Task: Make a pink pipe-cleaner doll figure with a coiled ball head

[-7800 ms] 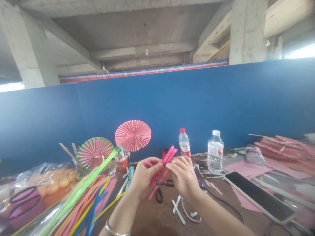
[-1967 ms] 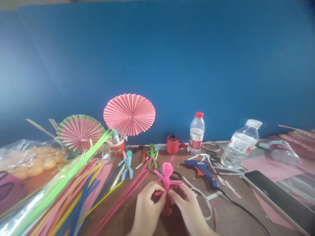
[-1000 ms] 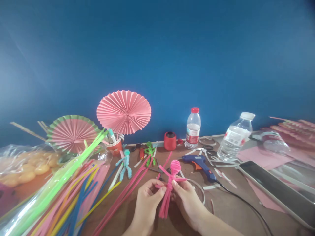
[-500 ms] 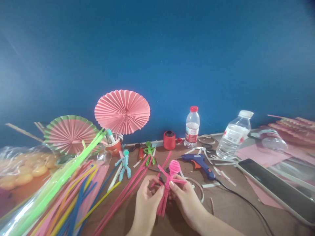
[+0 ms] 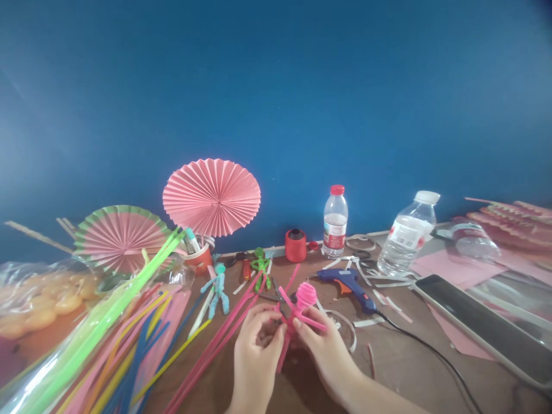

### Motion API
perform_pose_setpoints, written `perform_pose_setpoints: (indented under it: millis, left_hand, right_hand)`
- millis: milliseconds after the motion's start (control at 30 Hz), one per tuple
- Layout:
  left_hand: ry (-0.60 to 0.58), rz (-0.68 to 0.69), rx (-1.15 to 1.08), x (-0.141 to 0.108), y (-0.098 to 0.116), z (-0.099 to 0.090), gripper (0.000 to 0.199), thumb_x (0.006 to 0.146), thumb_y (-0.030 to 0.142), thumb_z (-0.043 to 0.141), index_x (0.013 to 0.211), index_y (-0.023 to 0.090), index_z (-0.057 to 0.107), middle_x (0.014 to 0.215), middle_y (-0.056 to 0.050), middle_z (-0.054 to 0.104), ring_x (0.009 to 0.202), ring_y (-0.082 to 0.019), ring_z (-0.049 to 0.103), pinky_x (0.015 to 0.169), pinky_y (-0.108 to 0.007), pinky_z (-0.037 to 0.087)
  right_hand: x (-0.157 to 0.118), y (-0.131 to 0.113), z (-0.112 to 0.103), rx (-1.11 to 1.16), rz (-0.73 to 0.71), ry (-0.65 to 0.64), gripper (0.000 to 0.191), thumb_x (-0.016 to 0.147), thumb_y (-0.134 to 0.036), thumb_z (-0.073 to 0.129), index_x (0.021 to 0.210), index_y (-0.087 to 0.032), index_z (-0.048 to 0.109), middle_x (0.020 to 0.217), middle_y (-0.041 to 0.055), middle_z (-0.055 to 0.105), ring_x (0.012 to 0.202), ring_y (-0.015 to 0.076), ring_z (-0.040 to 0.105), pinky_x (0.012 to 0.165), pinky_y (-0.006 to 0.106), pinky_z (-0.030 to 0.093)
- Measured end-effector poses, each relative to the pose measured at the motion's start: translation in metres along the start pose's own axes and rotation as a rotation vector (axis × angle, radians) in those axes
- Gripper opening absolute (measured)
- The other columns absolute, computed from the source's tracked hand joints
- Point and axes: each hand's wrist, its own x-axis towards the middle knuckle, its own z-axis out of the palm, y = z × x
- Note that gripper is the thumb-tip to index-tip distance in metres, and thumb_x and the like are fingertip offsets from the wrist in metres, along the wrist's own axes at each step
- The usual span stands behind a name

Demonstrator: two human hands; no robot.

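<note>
1. Both hands worked a pink pipe-cleaner figure (image 5: 297, 313) just above the desk (image 5: 401, 368), near its front edge. The left hand (image 5: 255, 352) pinched the figure's body; the right hand (image 5: 325, 352) gripped its other side, fingers at an outstretched arm.
2. The step looked like shaping the torso and limbs; the coiled head was already formed. The next twist would likely need a firm pinch at the waist so the legs stay together.
3. Room was tight: loose pink stems (image 5: 224, 336) lay just left, a heap of coloured stems (image 5: 107, 351) further left, and a blue glue gun (image 5: 347, 283) with its cord sat near on the right. Open desk lay only toward the person.
</note>
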Motion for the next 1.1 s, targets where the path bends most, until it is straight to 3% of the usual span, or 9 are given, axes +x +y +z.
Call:
perform_pose_setpoints:
  millis: [267,533,800,1100]
  left_hand:
    - [0.037,-0.029,-0.036,0.0017,0.0059,-0.001,0.01,0.068,0.019,0.064,0.078,0.018,0.065,0.095,-0.006,0.06,0.076,-0.019,0.063,0.061,-0.025,0.054]
    - [-0.04,-0.052,-0.041,-0.0009,0.0045,0.0038,0.018,0.068,0.017,0.064,0.086,0.017,0.062,0.103,-0.007,0.055,0.075,-0.018,0.063,0.067,-0.029,0.055]
    - [-0.031,-0.03,0.054,-0.0007,0.0065,0.0018,0.018,0.066,0.018,0.066,0.084,0.018,0.065,0.098,-0.007,0.061,0.089,-0.023,0.061,0.073,-0.031,0.053]
    - [-0.08,-0.119,-0.099,-0.0018,0.0063,0.0047,0.023,0.069,0.022,0.066,0.091,0.017,0.065,0.096,-0.008,0.067,0.085,-0.023,0.064,0.075,-0.033,0.054]
  right_hand:
    - [-0.0015,-0.0023,-0.0004,-0.033,-0.035,-0.024,0.023,0.069,-0.027,0.071,0.087,-0.016,0.061,0.081,0.003,0.065,0.069,0.0177,0.062,0.065,0.03,0.049]
    - [0.0016,0.0023,-0.0012,0.004,-0.004,0.101,0.019,0.066,-0.028,0.073,0.069,-0.014,0.061,0.066,0.0009,0.063,0.063,0.0158,0.06,0.064,0.03,0.049]
    - [0.0004,0.0054,-0.0021,-0.026,0.017,0.177,0.023,0.064,-0.031,0.074,0.071,-0.015,0.06,0.061,0.0006,0.063,0.052,0.0125,0.056,0.051,0.025,0.044]
    - [-0.0008,0.0022,-0.0011,-0.057,-0.023,0.18,0.022,0.061,-0.03,0.076,0.068,-0.014,0.062,0.061,0.0005,0.063,0.055,0.0139,0.056,0.053,0.025,0.044]
